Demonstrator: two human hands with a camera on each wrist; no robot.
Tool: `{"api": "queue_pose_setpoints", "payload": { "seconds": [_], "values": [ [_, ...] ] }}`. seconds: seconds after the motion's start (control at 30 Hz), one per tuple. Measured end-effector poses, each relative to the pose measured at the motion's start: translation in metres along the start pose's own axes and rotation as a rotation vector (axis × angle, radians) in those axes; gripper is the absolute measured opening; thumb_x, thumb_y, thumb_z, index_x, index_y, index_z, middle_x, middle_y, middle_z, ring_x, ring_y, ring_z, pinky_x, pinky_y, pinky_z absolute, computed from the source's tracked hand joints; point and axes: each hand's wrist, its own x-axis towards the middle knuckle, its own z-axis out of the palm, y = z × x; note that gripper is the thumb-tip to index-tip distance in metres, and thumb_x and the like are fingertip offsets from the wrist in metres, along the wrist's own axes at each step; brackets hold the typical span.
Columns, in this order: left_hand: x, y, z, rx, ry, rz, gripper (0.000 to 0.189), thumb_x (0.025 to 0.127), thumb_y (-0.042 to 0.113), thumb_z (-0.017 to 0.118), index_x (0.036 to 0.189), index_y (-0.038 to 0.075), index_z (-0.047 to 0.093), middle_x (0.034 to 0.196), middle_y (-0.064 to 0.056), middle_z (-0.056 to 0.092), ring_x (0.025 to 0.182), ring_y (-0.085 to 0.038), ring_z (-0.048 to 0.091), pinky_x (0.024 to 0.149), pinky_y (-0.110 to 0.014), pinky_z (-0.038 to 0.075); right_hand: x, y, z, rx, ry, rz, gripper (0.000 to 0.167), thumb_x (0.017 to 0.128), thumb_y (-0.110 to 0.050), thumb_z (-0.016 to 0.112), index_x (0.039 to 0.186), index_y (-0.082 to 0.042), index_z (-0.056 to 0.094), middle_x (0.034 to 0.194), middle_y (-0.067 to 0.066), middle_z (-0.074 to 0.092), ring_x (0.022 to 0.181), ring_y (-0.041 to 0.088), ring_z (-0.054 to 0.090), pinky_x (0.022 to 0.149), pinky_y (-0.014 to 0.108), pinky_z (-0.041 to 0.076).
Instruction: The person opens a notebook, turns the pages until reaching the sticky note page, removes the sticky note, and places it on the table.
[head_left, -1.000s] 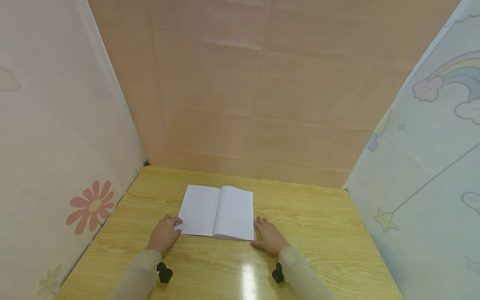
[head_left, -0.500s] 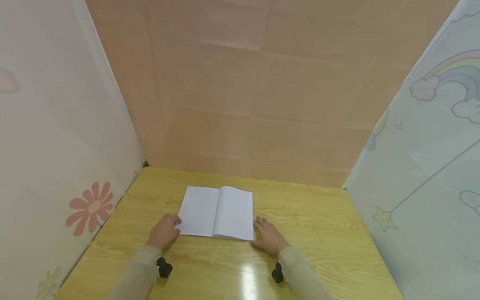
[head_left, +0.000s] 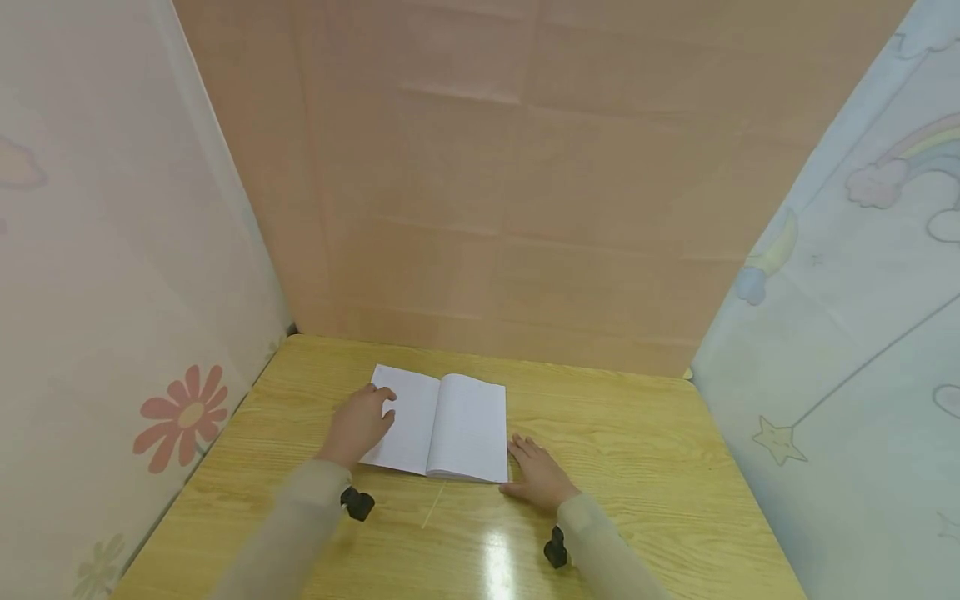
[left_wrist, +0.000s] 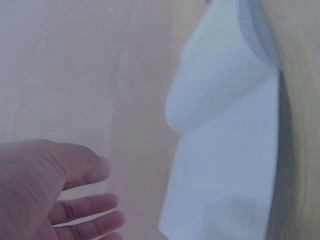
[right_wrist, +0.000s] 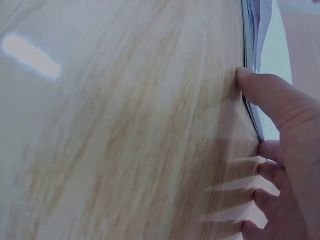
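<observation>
An open notebook [head_left: 471, 429] with faintly lined white pages lies on the wooden table. Over its left page, my left hand [head_left: 358, 427] hovers with relaxed fingers and nothing between them. The left wrist view shows that same hand [left_wrist: 50, 192] apart from the notebook [left_wrist: 220, 170]. Beside the lower right corner, my right hand [head_left: 542, 477] rests on the table with fingers spread. From the right wrist, its thumb [right_wrist: 265, 90] touches the notebook's edge, and the other fingertips rest on the tabletop. Part of the left page is hidden behind my left hand.
The table [head_left: 630, 450] has a glossy wood-grain top, with a light reflection near the front. A tan sheet [head_left: 495, 183] hangs behind it. Patterned white sheets [head_left: 847, 350] stand at the left and right sides.
My left hand has let go of the notebook's left edge and moved up and right over the left page. The right hand stays at the lower right corner.
</observation>
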Motion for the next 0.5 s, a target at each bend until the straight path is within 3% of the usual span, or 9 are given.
{"api": "queue_pose_setpoints", "payload": {
  "seconds": [0.17,0.33,0.5],
  "values": [
    [0.008,0.033,0.009,-0.131,-0.02,0.052,0.022,0.089,0.016,0.068,0.11,0.012,0.069,0.107,-0.009,0.065,0.077,-0.015,0.06,0.06,-0.027,0.049,0.001,0.001,0.001,-0.008,-0.001,0.005,0.085,0.087,-0.053,0.064,0.148,-0.001,0.035,0.156,0.018,0.027,0.143,0.041,0.026,0.114,0.056,0.026],
    [0.009,0.06,0.029,-0.247,-0.066,0.111,0.018,0.09,0.016,0.068,0.108,0.014,0.07,0.103,-0.005,0.065,0.09,-0.019,0.062,0.069,-0.032,0.052,0.001,0.001,0.0,-0.005,0.006,0.005,0.085,0.087,-0.054,0.064,0.147,-0.001,0.037,0.156,0.019,0.028,0.142,0.042,0.027,0.113,0.057,0.027],
    [0.009,0.078,0.055,-0.334,-0.139,0.236,0.017,0.09,0.013,0.067,0.107,0.014,0.069,0.098,-0.001,0.063,0.094,-0.022,0.061,0.078,-0.035,0.052,0.002,0.0,0.0,0.014,0.024,0.004,0.084,0.086,-0.052,0.066,0.145,0.0,0.039,0.155,0.021,0.03,0.141,0.043,0.028,0.111,0.059,0.028]
  ]
}}
